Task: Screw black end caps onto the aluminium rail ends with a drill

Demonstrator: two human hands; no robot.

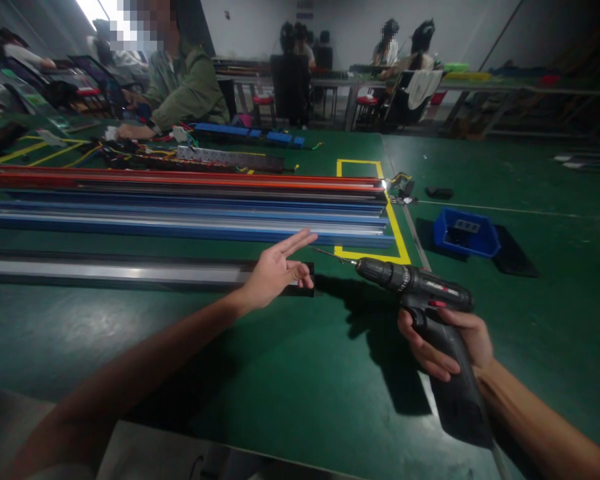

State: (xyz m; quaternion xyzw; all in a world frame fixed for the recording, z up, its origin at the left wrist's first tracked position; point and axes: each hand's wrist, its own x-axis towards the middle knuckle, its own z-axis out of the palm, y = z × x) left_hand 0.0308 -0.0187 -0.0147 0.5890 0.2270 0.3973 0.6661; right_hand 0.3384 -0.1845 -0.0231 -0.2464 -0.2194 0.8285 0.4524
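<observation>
Nearest the camera, the person's bare left forearm (155, 363) and right forearm (535, 413) are reaching over a green tabletop (305, 380). The right hand (475, 337) is wrapping its fingers around the grip of a black cordless drill with a long thin bit (430, 287), one finger lying near the trigger, seemingly so the tool can be steered and run single-handed. The bit is pointing leftward, towards the left hand (270, 277).

That hand is hovering over or resting on the near-right end of a long dark channel with a pale, shiny inner strip (130, 270). Two fingers are stretching out close together while the thumb and the others are curling inward, perhaps to steady something small; whether they are pinching anything cannot be told. The channel is lying flat across the table, probably for full support along its length. Beyond it, long blue metal rails (180, 228) and an orange-red rail (205, 177) are lying side by side, their right ends within a yellow tape outline (398, 227), which may be serving to line them up.

The channel's left end is running out of view, and the hand is hiding part of its right end. The bit's tip is blurring near the fingers, so contact is unclear. The contents of a blue plastic tray (467, 248) are too dark to make out.
</observation>
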